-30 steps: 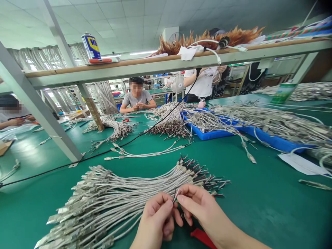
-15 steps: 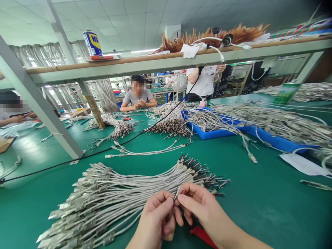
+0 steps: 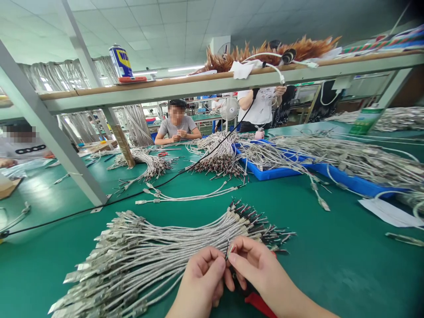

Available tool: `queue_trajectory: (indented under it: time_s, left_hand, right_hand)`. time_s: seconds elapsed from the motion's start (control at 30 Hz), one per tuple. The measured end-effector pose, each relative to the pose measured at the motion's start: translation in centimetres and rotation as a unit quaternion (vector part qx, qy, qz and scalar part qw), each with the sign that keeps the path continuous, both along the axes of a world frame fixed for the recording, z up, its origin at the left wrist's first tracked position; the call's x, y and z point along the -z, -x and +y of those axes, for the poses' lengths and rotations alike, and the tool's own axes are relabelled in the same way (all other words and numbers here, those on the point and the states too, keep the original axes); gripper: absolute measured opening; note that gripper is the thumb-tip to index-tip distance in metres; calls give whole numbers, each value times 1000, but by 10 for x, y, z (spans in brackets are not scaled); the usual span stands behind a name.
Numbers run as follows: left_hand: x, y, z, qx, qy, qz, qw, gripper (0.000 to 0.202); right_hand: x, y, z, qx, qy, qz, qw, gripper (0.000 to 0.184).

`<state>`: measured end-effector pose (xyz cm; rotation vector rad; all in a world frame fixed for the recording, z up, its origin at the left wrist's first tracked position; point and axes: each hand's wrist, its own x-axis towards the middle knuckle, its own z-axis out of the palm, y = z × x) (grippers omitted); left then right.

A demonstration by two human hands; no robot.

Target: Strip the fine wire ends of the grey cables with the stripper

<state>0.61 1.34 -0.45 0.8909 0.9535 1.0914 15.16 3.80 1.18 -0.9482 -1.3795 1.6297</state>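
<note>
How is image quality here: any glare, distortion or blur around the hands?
Head view: the left hand and right hand, pinching a wire end, and the cable bundle are sharp; soft glare sheens the green table at left; the wide-angle lens bows the shelf and darkens the right corners.

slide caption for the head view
Left hand and right hand pinch thin wire ends over a bundle of grey cables on a green table.
</note>
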Motion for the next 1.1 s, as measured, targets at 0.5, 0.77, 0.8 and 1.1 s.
queue_trajectory:
  time_s: [0.5, 0.77, 0.8, 1.1]
  left_hand:
    - [12, -1, 7, 30, -21, 44, 998, 56]
    - [9, -3, 7, -21, -43, 71, 996, 55]
    - [10, -3, 8, -18, -43, 73, 996, 54]
    - [1, -3, 4, -53, -15, 41, 998, 56]
  right_hand:
    - [16, 0, 7, -13, 11, -5, 1000, 24]
    - [21, 1, 6, -13, 50, 10, 999, 24]
    - [21, 1, 6, -13, 48, 10, 999, 25]
    - [6, 3, 2, 5, 39, 11, 999, 38]
